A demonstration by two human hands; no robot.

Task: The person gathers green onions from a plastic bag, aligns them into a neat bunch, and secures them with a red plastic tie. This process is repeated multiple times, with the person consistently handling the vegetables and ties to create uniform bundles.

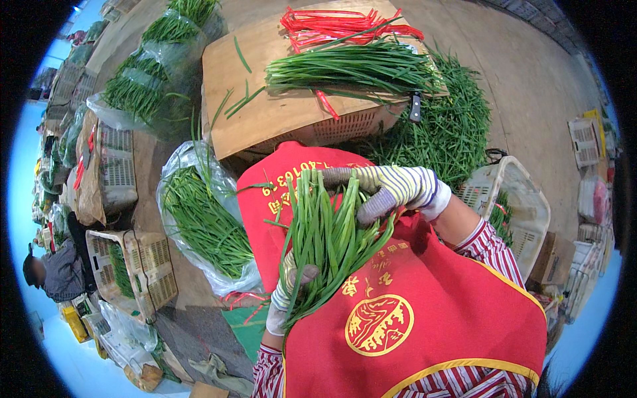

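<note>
Both my hands wear striped knit work gloves. A loose bunch of garlic chives (331, 224) lies over my red apron, its pale cut ends towards the board. My left hand (293, 281) grips the leafy lower part, thumb on top. At the stem ends, my right hand (383, 191) has its fingers bent around the bunch's right side. Beyond them, a larger bundle of chives (348, 69) lies on a wooden board (239, 109) on a plastic crate. Red plastic ties (343, 25) are heaped at the board's far edge, and a knife handle (415, 108) juts over its near right edge.
A pile of green leaves (448, 119) lies right of the board. Bagged chives (206, 224) are at the left, with more bags (149, 74) behind. Plastic crates stand left (157, 273) and right (532, 214). Another person (62, 268) is at the far left.
</note>
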